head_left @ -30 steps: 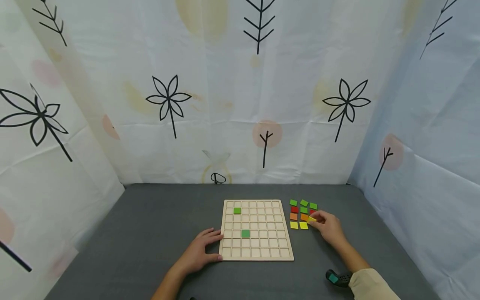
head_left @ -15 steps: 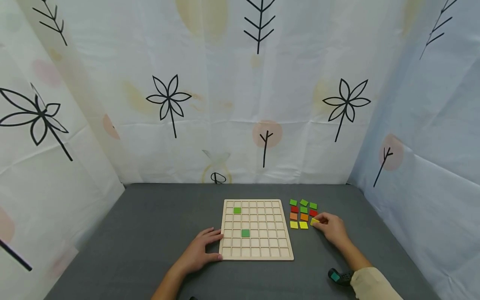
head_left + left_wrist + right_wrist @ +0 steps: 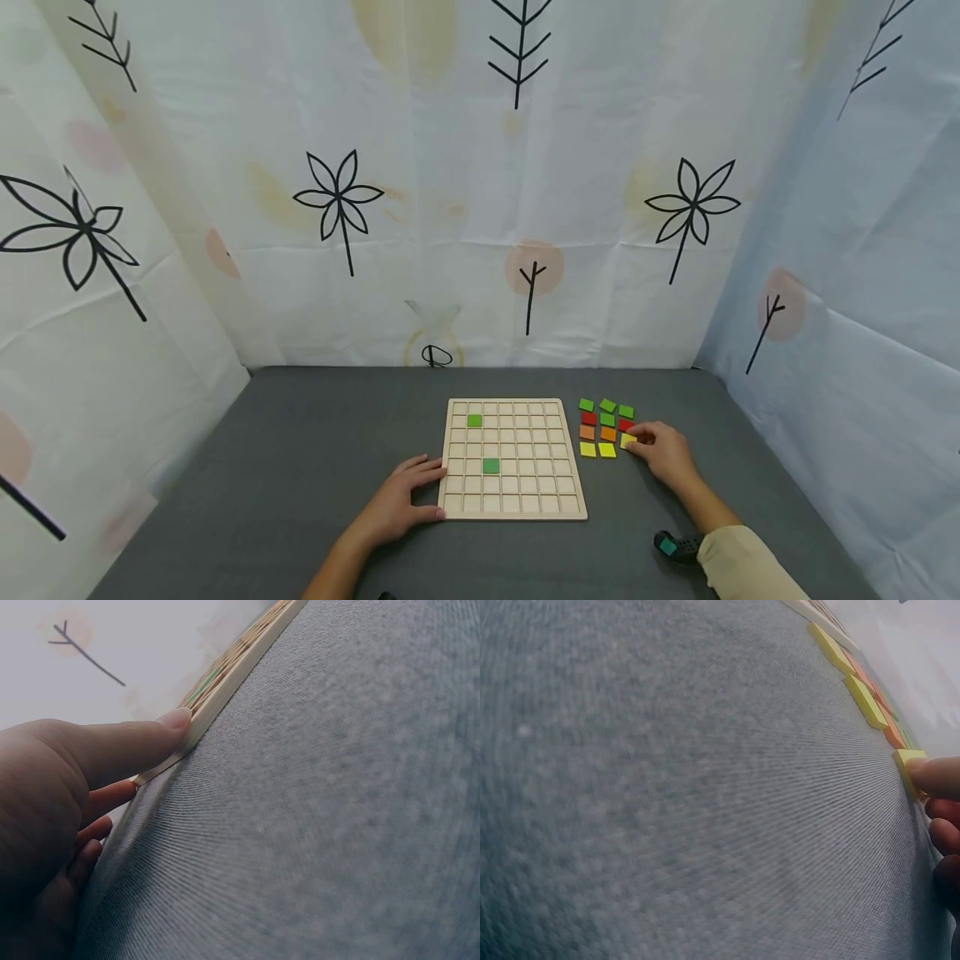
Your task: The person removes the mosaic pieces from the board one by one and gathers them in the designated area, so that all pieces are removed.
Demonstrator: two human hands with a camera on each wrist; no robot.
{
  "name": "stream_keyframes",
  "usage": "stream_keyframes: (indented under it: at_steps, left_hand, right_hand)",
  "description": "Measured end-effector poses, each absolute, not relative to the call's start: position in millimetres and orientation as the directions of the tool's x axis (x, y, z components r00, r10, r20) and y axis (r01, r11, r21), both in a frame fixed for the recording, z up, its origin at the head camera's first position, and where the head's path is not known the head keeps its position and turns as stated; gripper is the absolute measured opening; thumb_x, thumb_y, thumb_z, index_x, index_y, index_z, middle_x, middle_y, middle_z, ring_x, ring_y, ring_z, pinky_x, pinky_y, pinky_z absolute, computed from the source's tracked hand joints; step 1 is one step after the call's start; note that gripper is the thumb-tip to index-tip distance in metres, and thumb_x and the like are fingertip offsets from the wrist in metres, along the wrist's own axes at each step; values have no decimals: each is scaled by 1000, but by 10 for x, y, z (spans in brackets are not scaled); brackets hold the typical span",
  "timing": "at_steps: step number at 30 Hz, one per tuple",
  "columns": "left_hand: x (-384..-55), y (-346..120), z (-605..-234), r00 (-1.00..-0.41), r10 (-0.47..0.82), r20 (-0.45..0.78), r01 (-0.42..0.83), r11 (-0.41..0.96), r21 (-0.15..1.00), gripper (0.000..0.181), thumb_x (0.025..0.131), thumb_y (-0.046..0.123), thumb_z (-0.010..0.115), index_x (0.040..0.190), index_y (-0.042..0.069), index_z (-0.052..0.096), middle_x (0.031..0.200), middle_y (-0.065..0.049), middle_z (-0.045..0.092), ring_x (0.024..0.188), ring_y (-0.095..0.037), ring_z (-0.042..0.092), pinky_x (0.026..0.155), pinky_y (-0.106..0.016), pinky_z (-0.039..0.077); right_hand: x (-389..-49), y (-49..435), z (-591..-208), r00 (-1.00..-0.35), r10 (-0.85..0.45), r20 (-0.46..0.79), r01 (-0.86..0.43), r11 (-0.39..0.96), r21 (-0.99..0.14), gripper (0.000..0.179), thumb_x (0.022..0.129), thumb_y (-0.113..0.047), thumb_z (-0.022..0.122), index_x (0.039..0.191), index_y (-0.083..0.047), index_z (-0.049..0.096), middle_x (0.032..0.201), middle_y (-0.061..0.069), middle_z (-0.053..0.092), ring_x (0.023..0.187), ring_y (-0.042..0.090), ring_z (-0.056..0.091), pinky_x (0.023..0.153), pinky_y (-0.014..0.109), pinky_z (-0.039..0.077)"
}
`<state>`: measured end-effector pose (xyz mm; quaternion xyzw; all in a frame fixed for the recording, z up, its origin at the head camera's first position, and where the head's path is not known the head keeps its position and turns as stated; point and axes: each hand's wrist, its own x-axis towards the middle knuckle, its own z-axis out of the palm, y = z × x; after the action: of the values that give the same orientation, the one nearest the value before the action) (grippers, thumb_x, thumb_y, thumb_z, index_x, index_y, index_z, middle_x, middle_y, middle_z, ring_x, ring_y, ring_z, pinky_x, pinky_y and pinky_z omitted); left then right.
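My right hand [image 3: 663, 454] pinches a yellow square tile [image 3: 627, 441] at the near right corner of a group of coloured tiles. In the right wrist view the thumb presses on that tile [image 3: 905, 763], right at the cloth. My left hand [image 3: 399, 502] rests at the left side of a wooden grid board [image 3: 531, 505]; thumb and fingertips touch its edge. In the left wrist view the thumb [image 3: 142, 746] lies along the board's corner, fingers extended. Two green tiles, one [image 3: 475, 421] near the far left and another [image 3: 491, 466] nearer, sit in board cells.
Beside the board's right edge lie rows of tiles: green [image 3: 587, 405], red [image 3: 588, 418], orange [image 3: 587, 432] and yellow [image 3: 588, 450]. A dark wrist device [image 3: 675, 547] shows by the right sleeve [image 3: 746, 562]. Grey cloth [image 3: 337, 417] covers the table, with patterned curtains [image 3: 450, 183] around it.
My right hand has shifted slightly right with the yellow tile, and the tile now lines up with the yellow row. A red tile behind it has come into view. The left hand stays still.
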<state>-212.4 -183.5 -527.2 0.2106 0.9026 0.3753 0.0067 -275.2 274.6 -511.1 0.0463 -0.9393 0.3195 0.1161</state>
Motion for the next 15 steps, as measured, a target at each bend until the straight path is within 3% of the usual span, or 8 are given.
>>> stream_keyframes:
  at_steps: [15]
  left_hand:
    - [-2120,-1847,-5247,-909,394,138,375,623,686,67,76,42,80,133,10,61,142,-5,52,138,-35,33,104,-60,30]
  right_hand:
    - [-2796,2737,-5068,-981,-59,184,-153,818,-554,22,86,-10,73,101,6,71,87,9,59,75,23,54,69,41,45]
